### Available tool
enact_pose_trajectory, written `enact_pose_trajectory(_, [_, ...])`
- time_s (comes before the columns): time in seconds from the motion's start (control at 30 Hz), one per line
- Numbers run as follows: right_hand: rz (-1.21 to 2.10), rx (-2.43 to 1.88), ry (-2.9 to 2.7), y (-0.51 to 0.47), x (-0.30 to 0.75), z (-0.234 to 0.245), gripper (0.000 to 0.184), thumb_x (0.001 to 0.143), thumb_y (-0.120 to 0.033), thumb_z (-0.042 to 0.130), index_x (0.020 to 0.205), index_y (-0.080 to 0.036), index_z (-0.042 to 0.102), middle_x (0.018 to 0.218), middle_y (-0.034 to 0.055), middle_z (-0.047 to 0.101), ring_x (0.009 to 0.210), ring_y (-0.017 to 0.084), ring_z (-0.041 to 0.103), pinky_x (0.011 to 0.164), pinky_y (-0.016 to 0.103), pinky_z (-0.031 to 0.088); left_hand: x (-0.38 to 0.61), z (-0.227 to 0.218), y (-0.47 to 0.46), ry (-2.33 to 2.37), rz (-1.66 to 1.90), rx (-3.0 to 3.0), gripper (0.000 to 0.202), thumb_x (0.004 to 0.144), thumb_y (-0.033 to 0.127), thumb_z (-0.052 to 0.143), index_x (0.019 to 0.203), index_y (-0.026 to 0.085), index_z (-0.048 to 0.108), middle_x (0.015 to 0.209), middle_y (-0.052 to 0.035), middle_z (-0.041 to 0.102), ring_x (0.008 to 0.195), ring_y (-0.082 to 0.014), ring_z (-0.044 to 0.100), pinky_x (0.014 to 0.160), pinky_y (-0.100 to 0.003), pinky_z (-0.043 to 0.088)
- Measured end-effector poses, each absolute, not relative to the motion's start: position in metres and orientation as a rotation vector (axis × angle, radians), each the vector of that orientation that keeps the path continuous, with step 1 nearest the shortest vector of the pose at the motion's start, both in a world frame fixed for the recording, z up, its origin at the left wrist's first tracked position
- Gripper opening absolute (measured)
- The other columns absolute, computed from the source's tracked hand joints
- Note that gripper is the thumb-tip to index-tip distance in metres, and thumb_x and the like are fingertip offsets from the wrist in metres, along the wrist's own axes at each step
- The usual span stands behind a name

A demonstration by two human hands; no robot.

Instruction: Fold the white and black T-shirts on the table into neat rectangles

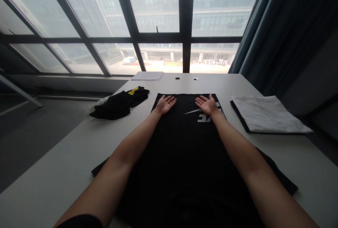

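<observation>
A black T-shirt with a white logo lies spread flat on the white table, running from the near edge toward the window. My left hand rests flat on the shirt's far left part, fingers stretched out. My right hand lies flat on the far right part, beside the white logo, fingers spread. Neither hand holds anything. Both arms reach forward over the cloth.
A crumpled black garment with a yellow tag lies at the table's left edge. A folded white cloth on a black one sits at the right. Papers lie near the window. A dark curtain hangs at the right.
</observation>
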State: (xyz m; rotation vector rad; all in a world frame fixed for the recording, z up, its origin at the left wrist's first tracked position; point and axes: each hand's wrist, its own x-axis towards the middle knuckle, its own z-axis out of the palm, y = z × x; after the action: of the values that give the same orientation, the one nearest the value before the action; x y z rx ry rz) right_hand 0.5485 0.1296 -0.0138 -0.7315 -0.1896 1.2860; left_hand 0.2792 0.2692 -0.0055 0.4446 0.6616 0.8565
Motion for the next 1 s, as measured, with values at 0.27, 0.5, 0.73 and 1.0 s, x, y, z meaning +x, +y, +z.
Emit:
enact_pose_trajectory(0.27, [0.881,-0.77,-0.043,0.124,0.615,-0.019,0.059,0.098,-0.063,0.028,0.136,-0.024,0.051,0.152,0.0152,0.045,0.139,0.019,0.047,0.105,0.051,0.047,0.244,0.0,0.305,0.731,1.015,0.414,0.052,0.106,0.041,0.026,0.155,0.025,0.03,0.153,-0.0175,0.043,0.129,-0.0243,0.058,0.092,-0.034,0.057])
enact_pose_trajectory(0.5, [1.06,-0.691,-0.181,0.135,0.575,-0.012,0.055,0.097,-0.063,0.032,0.122,-0.023,0.059,0.145,0.0156,0.052,0.128,0.02,0.058,0.101,0.046,0.051,0.271,0.006,0.295,0.628,1.02,0.451,0.049,0.104,0.043,0.034,0.147,0.022,0.045,0.142,-0.0157,0.055,0.123,-0.0239,0.062,0.095,-0.034,0.056])
enact_pose_trajectory(0.73, [1.268,-0.754,-0.186,0.154,0.536,-0.018,0.052,0.1,-0.057,0.034,0.13,-0.021,0.054,0.141,0.0191,0.055,0.127,0.024,0.06,0.097,0.052,0.053,0.313,-0.009,0.273,0.653,0.862,0.475,0.05,0.105,0.035,0.031,0.153,0.023,0.036,0.15,-0.0177,0.047,0.127,-0.0251,0.059,0.094,-0.037,0.057])
enact_pose_trajectory(1.0, [0.869,-0.819,-0.058,0.158,0.614,-0.016,0.056,0.098,-0.06,0.022,0.137,-0.028,0.047,0.161,0.0102,0.032,0.144,0.016,0.041,0.106,0.048,0.046,0.301,-0.013,0.287,0.652,0.805,0.514,0.053,0.104,0.037,0.034,0.154,0.021,0.035,0.148,-0.0204,0.049,0.127,-0.0299,0.06,0.096,-0.043,0.055])
